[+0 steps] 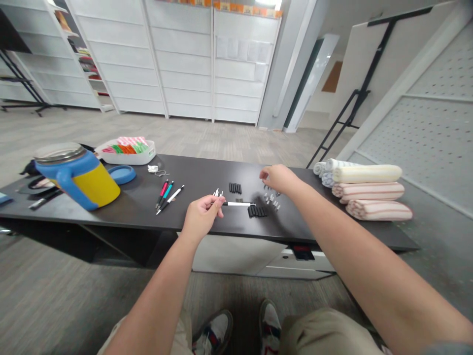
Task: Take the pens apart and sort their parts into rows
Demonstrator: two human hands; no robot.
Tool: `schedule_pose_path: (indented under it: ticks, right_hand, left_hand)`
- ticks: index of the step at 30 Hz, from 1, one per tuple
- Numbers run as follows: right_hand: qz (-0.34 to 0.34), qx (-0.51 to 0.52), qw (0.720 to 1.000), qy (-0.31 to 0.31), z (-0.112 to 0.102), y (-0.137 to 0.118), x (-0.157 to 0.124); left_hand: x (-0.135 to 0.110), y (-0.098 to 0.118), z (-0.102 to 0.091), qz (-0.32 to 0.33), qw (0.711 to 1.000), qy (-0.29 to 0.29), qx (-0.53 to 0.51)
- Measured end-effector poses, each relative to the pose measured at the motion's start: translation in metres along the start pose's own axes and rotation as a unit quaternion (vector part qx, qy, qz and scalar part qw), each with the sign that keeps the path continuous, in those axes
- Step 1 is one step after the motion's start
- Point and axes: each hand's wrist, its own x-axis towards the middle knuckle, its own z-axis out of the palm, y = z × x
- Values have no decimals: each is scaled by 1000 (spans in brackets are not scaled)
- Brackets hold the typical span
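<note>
My left hand (202,213) is closed in a pinch on a white pen barrel (236,203), held level just above the dark table (207,180). My right hand (278,177) reaches further back, fingers curled over a scatter of small silver pen tips (271,199); whether it holds one is hidden. Two rows of short black pen grips (235,188) (257,211) lie between the hands. A few small white pen parts (217,193) sit by my left fingers. Three finished pens, red, teal and white (168,194), lie to the left.
A blue and yellow jug (79,180) stands at the table's left end, beside a blue lid (121,174) and a white tray of coloured items (127,150). Rolled towels (367,190) are stacked at the right end. White shelving lines the back wall.
</note>
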Motion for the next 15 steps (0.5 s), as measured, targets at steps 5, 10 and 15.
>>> schedule_pose_path:
  ticks: [5, 10, 15]
  right_hand:
    - [-8, -22, 999, -48, 17, 2, 28]
    - [1, -25, 997, -71, 26, 4, 32]
    - [-4, -14, 998, -58, 21, 3, 30]
  left_hand:
    - [0, 1, -1, 2, 1000, -5, -8]
    - [0, 1, -1, 9, 1000, -11, -12]
    - [0, 2, -1, 10, 1000, -14, -16]
